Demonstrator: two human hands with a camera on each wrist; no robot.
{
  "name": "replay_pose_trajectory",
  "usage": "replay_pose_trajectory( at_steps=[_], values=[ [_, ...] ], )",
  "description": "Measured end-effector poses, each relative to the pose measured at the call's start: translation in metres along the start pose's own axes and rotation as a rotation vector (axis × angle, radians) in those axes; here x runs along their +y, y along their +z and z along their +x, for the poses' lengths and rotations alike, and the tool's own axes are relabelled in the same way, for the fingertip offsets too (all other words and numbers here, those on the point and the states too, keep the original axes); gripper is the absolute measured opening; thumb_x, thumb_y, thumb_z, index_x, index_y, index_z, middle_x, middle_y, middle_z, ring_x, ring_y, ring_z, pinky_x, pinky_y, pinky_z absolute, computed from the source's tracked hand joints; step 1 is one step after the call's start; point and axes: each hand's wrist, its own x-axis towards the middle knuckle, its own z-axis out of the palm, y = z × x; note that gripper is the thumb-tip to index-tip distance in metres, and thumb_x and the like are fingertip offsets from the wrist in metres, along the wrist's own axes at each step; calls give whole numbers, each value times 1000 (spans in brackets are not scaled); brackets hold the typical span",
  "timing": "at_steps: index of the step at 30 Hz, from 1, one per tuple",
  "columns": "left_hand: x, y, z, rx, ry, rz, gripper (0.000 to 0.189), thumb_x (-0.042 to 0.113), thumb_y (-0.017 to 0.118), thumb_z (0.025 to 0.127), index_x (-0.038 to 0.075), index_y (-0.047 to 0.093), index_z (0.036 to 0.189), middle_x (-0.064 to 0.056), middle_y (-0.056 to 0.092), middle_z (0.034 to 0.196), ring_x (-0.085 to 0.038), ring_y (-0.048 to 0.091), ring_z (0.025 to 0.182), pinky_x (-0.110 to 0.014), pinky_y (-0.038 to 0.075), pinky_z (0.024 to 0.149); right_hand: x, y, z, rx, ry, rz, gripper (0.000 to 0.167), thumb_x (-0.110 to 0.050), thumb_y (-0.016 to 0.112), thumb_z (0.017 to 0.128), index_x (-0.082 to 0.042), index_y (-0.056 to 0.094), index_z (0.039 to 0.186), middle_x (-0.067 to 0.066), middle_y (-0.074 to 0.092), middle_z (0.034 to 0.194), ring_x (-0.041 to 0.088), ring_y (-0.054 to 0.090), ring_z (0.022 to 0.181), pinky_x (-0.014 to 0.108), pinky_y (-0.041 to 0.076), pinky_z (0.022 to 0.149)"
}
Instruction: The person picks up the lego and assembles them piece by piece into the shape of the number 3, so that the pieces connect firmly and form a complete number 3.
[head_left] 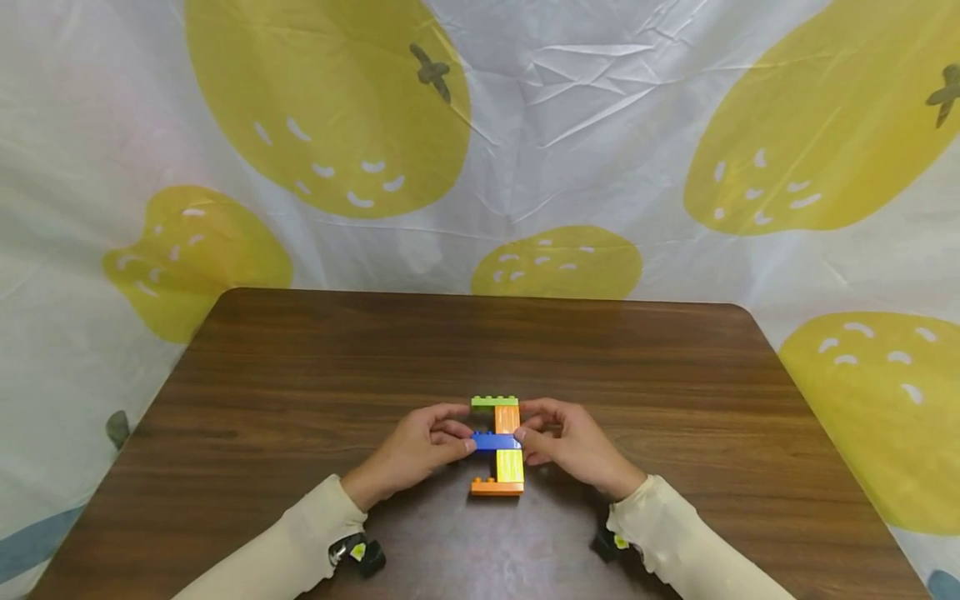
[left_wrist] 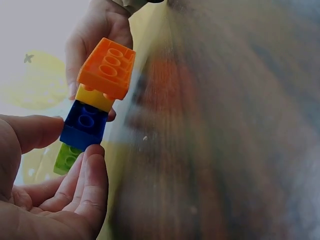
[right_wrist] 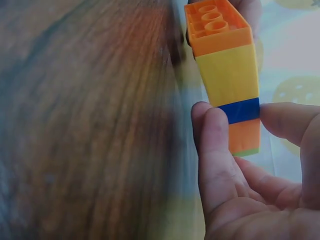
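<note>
A small structure of toy building bricks is held between two hands just over the table. In the head view it runs from a green brick at the far end through an upper orange brick, a long blue brick and a yellow brick to a lower orange brick. The left hand pinches the blue brick's left end between thumb and fingers. At its other end, the right hand pinches the same blue brick. Hollow undersides of the lower orange brick show in the left wrist view.
A dark brown wooden table with rounded far corners lies beneath the hands. Behind it hangs a white cloth printed with yellow fruit. Both wrists carry small black camera mounts below cream sleeves.
</note>
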Motion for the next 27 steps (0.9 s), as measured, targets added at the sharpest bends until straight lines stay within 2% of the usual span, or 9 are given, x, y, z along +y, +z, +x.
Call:
replay_pose_trajectory(
  at_steps=[8,18,27],
  values=[
    [-1,1,2,7,-11,12,61,23,78,97,-4,55,147,-13,74,118,-19,73,102,-25,59,84,1,2,3,-5,35,-15,57,-16,75,99,11,53,143,20,71,108,22,75,82,39,66,75],
    [-3,1,3,9,-18,31,58,21,79,96,-2,58,145,-11,75,116,-18,73,102,-27,60,85,1,1,3,-17,56,-18,53,-11,74,98,17,55,139,20,71,105,23,77,81,38,66,75],
    [-2,2,3,21,-20,100,58,25,79,97,-2,59,144,-9,76,114,-16,73,98,-26,59,80,0,2,5,-13,66,-33,53,-12,74,98,16,55,139,20,72,105,24,76,80,36,66,74]
  ],
)
